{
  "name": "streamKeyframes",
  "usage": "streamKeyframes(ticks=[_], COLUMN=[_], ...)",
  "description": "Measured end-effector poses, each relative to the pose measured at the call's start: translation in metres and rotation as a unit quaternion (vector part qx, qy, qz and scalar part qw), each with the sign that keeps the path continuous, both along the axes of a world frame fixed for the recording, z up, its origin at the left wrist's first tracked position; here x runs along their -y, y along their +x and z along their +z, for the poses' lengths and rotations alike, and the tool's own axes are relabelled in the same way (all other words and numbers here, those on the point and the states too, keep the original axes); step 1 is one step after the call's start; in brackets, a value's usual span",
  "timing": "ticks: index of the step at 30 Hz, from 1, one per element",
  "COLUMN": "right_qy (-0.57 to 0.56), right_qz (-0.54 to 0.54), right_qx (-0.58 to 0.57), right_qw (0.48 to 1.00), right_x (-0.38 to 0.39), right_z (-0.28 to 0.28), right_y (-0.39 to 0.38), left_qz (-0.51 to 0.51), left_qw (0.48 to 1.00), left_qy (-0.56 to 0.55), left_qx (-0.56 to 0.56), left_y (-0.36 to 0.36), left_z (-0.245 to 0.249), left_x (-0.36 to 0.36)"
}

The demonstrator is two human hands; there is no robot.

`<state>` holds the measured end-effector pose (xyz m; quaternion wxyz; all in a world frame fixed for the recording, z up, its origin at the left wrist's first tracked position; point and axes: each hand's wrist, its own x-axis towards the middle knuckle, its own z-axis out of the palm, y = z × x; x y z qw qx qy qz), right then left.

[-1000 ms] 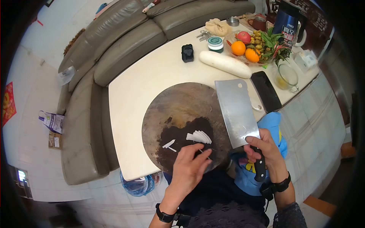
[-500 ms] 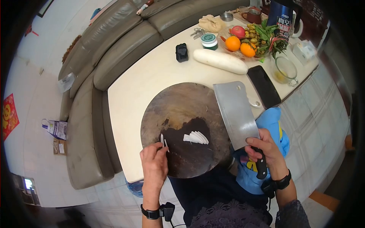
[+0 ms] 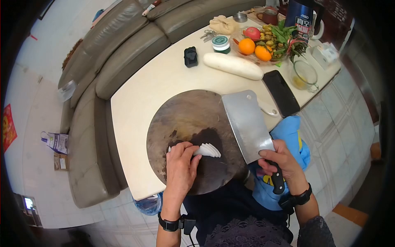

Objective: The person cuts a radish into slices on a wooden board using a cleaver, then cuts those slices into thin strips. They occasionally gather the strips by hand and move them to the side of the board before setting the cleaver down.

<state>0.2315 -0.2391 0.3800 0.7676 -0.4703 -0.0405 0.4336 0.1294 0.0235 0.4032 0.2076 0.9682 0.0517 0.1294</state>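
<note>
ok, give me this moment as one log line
left hand: at white slices on round board | right hand: holding cleaver by handle | white radish: on table beside phone

The cleaver [image 3: 248,127] is showing a smooth grey metal blade with a soft sheen, its black handle [image 3: 278,180] looking like plastic. White slices [image 3: 210,151] are looking smooth on the worn, rough-faced wooden chopping board [image 3: 185,113]. The pale tabletop [image 3: 133,109] is looking smooth; at far right, a phone [image 3: 281,94] is shining glossy black and a clear glass mug [image 3: 303,73] is catching light. At left, the sofa [image 3: 88,150] is gleaming like leather; at near right, matt blue cloth [image 3: 288,131] is creasing.
</note>
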Motion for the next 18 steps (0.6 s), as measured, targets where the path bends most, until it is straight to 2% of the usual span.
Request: streamKeyframes(ticks=[3,5,6,8,9,11,12,13,14,15,16,18], right_qy=[0.005,0.0,0.0,-0.009,-0.01,-0.138,-0.197,-0.2,-0.226,-0.245,-0.247,-0.238], right_qz=[0.0,0.013,0.013,0.025,0.027,0.092,0.115,0.117,0.154,0.187,0.189,0.241], right_qx=[-0.006,0.003,0.002,0.038,0.037,0.157,0.207,0.204,0.366,0.517,0.514,0.639], right_qw=[1.0,1.0,1.0,0.999,0.999,0.973,0.951,0.951,0.889,0.799,0.799,0.69], right_x=[0.0,0.0,0.0,0.0,0.001,0.006,0.004,0.003,0.002,0.0,-0.003,-0.013], right_z=[-0.001,-0.003,-0.003,-0.002,0.0,0.013,0.025,0.033,0.04,0.045,0.049,0.056], right_y=[0.0,0.0,0.0,-0.001,-0.003,-0.007,-0.011,-0.015,-0.019,-0.023,-0.029,-0.04], left_qz=[0.01,0.03,0.03,-0.038,-0.036,-0.082,-0.087,-0.086,-0.081,-0.076,-0.074,-0.066], left_qw=[0.999,0.99,0.99,0.999,0.999,0.992,0.992,0.992,0.992,0.991,0.992,0.992], left_qy=[-0.043,-0.111,-0.112,-0.034,-0.036,0.032,0.038,0.033,0.045,0.057,0.05,0.063], left_qx=[-0.007,-0.079,-0.08,0.014,0.013,0.092,0.083,0.081,0.085,0.09,0.086,0.082], left_y=[-0.002,-0.007,-0.011,-0.023,-0.029,-0.043,-0.052,-0.06,-0.067,-0.074,-0.079,-0.085], left_z=[0.005,0.014,0.014,0.01,0.008,0.003,0.002,-0.002,-0.005,-0.009,-0.011,-0.012], left_x=[-0.003,-0.003,-0.002,0.003,0.006,0.016,0.02,0.021,0.023,0.023,0.022,0.021])
